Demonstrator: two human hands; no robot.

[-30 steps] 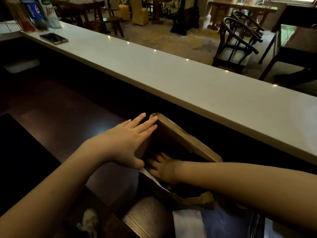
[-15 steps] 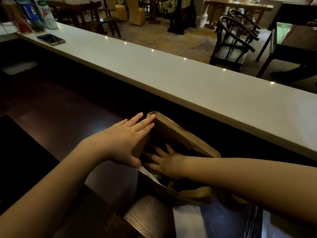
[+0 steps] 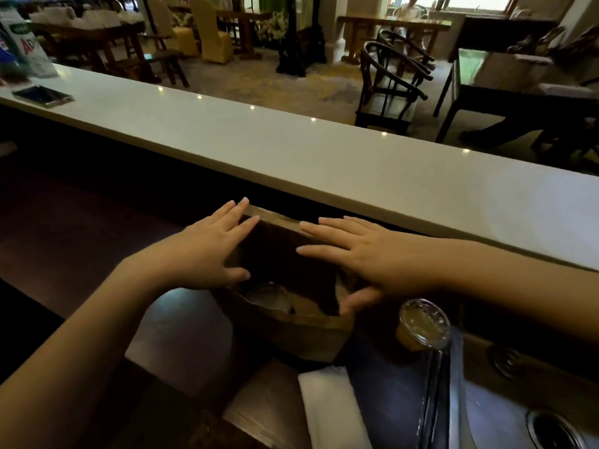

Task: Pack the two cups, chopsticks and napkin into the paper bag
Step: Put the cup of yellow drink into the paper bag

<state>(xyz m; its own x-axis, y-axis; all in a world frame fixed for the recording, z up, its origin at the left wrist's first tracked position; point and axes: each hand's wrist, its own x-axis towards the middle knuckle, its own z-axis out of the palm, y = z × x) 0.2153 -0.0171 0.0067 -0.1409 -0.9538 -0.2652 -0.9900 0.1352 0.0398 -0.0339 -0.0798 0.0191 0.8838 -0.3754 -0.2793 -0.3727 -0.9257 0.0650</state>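
Note:
The brown paper bag (image 3: 301, 332) stands open on the dark counter. One lidded cup (image 3: 267, 296) sits inside it, at the near left. My left hand (image 3: 207, 251) lies flat against the bag's left side, fingers spread. My right hand (image 3: 353, 254) presses flat on the bag's right rim, thumb down the near side. A second lidded cup (image 3: 423, 324) of amber drink stands just right of the bag. The white napkin (image 3: 330, 409) lies in front of the bag. Dark chopsticks (image 3: 432, 400) lie to its right.
A raised white bar top (image 3: 324, 157) runs across behind the bag, with a phone (image 3: 42, 96) at its far left. Round recesses (image 3: 551, 429) are set in the counter at the lower right. Chairs and tables fill the room beyond.
My right hand has come out of the bag and now rests flat on its right rim. The bag is wider open, and the camera view has shifted, showing the second cup.

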